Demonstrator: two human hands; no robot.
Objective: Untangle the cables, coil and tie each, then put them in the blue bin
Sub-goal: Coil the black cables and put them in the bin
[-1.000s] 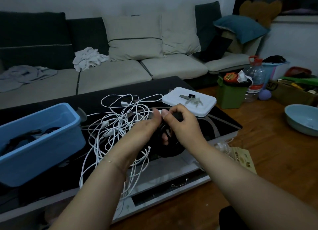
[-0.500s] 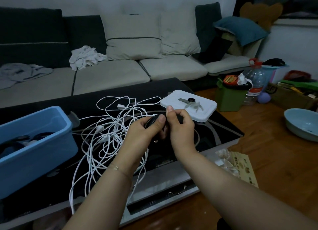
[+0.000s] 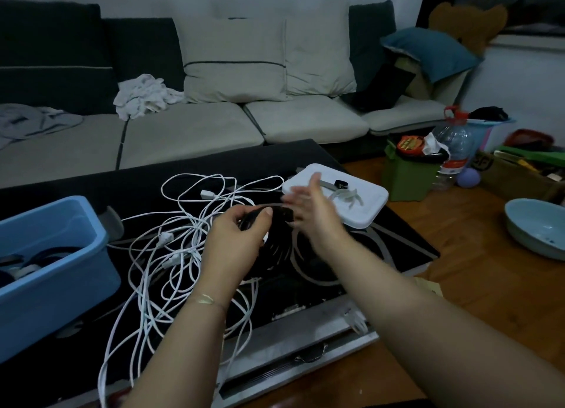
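Note:
A black coiled cable (image 3: 276,242) hangs over the black coffee table, gripped at its top by my left hand (image 3: 237,239). My right hand (image 3: 312,215) hovers just right of the coil, blurred, with fingers spread and holding nothing. A tangle of white cables (image 3: 171,248) sprawls on the table left of my hands and runs over the front edge. The blue bin (image 3: 52,273) stands at the table's left end with dark coiled cables inside. A white lid (image 3: 360,212) carrying clear ties and a small black strap lies behind my right hand.
The black coffee table (image 3: 397,245) ends close on the right above a wooden floor. A light blue bowl (image 3: 538,227), a green box (image 3: 406,178), a water bottle (image 3: 452,144) and a cardboard box sit on the floor. A sofa (image 3: 189,132) runs behind.
My right hand has let go of the black coil and swung open to the right. My left hand keeps hold of the coil. The view has shifted slightly.

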